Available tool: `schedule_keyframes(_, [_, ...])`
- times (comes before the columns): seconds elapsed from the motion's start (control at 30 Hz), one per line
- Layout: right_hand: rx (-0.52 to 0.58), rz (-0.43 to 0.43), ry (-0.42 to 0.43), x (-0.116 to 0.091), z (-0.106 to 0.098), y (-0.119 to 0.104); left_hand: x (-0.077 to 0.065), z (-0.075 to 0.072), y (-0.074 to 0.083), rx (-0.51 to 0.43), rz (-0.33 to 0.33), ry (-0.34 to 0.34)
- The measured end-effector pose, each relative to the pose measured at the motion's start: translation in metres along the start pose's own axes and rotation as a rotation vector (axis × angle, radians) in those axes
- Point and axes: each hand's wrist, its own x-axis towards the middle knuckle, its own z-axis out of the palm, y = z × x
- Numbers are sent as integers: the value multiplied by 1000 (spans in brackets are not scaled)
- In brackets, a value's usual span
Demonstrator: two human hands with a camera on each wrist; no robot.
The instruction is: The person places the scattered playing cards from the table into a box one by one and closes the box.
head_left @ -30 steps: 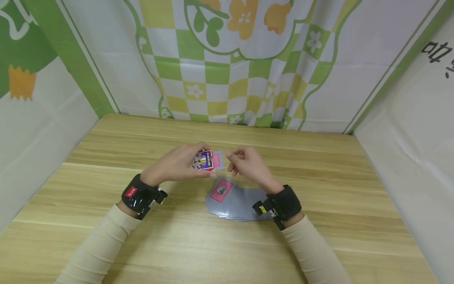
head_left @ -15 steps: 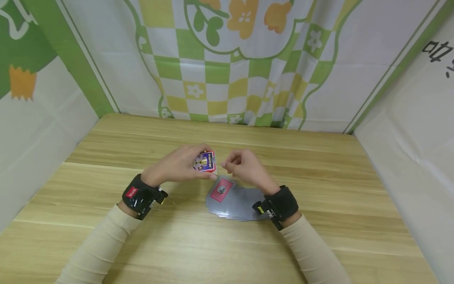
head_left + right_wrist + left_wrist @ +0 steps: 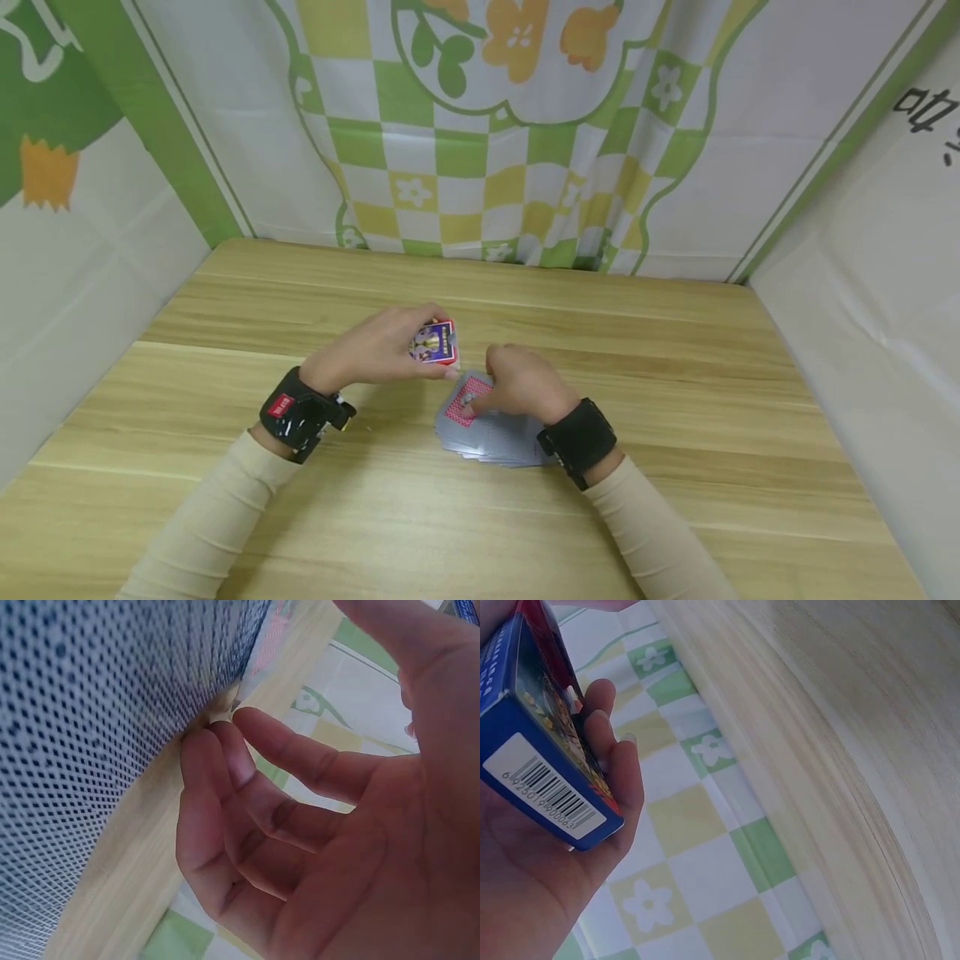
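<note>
Left wrist alone shows barcode (image 3: 546, 785) on box (image 3: 555, 727).

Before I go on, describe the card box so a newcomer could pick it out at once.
Start with the wood-grain table, then find the left hand above it. That hand grips the small card box. Its blue printed front, red trim and white barcode label set it apart from the thin, loose cards spread on the table nearby.

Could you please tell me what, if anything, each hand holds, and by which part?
The left hand grips the card box by its opposite sides; whether the right hand grips any spread cards cannot be told.
</note>
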Motion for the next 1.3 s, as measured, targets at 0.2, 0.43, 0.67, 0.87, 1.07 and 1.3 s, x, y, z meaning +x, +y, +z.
schedule_keyframes(0.2, [-72, -4, 36, 0, 2, -2, 0, 1, -1, -1, 6, -11])
schedule_keyframes(0.43, [-95, -6, 66, 0, 3, -5, 1, 2, -1, 8, 9, -10])
schedule_keyframes(0.67, [-87, 12, 106, 0, -2, -6, 1, 3, -2, 3, 9, -14])
schedule_keyframes(0.87, [104, -68, 123, -1, -9, 2, 2, 5, -1, -21, 24, -22])
schedule_keyframes(1.07, [305, -120, 126, -2, -19, 8, 1, 5, -1, -24, 13, -25])
schedule_keyframes(1.3, [459, -92, 352, -5, -32, 11, 1, 4, -4, -22, 20, -17])
